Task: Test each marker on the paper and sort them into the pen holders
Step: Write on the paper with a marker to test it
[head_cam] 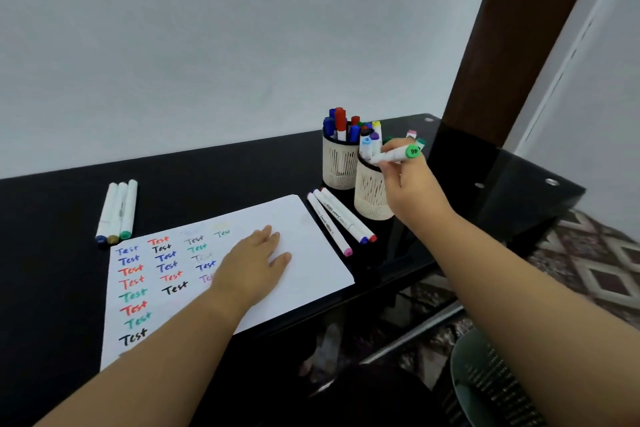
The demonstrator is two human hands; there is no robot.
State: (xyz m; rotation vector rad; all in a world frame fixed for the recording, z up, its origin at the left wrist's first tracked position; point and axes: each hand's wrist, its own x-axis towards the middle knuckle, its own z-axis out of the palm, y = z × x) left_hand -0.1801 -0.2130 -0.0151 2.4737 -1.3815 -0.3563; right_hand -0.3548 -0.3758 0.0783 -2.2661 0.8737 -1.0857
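The green-capped marker (398, 155) is pinched in the right hand (412, 184), lying nearly level over the mouth of the nearer pen holder (372, 196), its green cap end pointing away from the holder. Just behind that hand stands the second pen holder (338, 163), packed with red and blue markers. Between the two hands, three markers (341, 220) lie side by side just off the paper's edge. The left hand (254, 262) rests flat, fingers straight, on the paper (311, 253), covering part of the coloured "Test" words. Beyond it, three more markers (117, 210) lie on the black table (52, 218).
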